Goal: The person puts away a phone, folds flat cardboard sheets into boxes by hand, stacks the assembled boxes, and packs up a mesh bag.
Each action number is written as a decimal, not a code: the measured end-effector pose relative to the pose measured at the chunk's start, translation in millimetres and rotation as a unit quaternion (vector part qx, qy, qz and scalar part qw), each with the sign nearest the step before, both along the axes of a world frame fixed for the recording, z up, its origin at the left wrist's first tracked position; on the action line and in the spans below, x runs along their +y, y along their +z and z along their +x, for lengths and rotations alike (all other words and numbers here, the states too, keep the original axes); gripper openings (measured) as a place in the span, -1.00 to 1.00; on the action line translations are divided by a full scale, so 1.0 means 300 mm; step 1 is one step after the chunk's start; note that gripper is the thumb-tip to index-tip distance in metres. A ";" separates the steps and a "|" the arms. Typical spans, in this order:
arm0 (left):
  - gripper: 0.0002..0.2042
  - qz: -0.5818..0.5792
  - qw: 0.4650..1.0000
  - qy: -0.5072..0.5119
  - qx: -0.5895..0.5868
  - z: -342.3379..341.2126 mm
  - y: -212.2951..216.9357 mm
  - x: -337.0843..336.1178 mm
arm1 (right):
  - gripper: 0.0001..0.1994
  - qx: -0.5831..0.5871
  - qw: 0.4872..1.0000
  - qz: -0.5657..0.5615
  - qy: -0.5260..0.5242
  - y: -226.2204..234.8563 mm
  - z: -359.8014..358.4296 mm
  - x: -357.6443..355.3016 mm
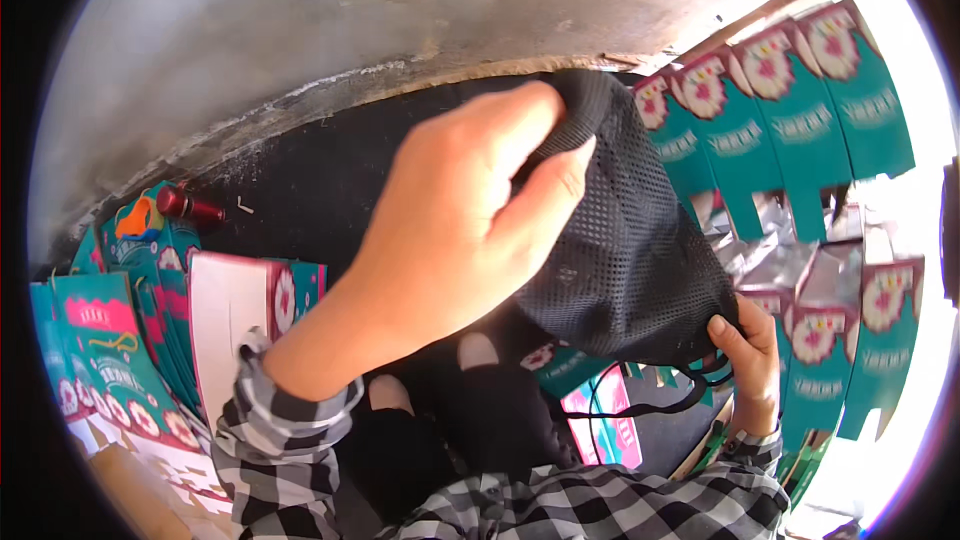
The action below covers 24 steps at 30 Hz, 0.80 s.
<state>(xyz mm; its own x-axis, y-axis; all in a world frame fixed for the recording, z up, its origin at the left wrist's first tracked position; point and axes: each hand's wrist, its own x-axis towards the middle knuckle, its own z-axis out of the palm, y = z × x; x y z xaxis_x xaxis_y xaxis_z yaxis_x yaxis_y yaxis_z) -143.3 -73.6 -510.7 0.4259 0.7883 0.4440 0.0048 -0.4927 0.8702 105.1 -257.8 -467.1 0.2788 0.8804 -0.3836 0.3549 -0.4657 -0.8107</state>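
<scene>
A black mesh bag (625, 240) is stretched between my two hands, above my lap. My left hand (465, 200), in a checked sleeve, is closed on the thick folded band at the bag's upper end, the thumb pressing on its near side. Lower down on the right, my right hand (750, 345) grips the opposite corner of the bag, thumb on top. Black cords (665, 405) hang from that corner and loop toward my lap. The inside of the bag cannot be seen.
Teal and pink printed cartons (770, 120) stand in rows at the right. More flat cartons (120, 325) are stacked at the left, beside a dark red cylinder (190, 205) and an orange object (140, 220). A concrete wall (300, 10) rises behind the black ground sheet (310, 165).
</scene>
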 end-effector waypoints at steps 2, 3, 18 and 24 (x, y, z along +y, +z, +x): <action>-0.81 -0.044 0.999 -0.015 0.012 -0.020 -0.026 0.061 | -0.82 0.001 1.000 -0.010 -0.019 -0.022 -0.031 0.079; -0.79 -0.051 0.999 -0.012 -0.006 -0.025 -0.006 0.108 | -0.82 0.013 1.000 -0.013 -0.014 -0.008 -0.028 0.130; -0.81 -0.077 0.981 0.054 0.171 0.052 0.644 0.249 | -0.85 0.083 0.996 -0.020 0.016 0.482 0.052 0.289; -0.91 -0.067 0.991 -0.036 0.106 0.428 1.158 0.320 | -0.88 -0.007 0.995 -0.003 -0.102 1.121 0.254 0.223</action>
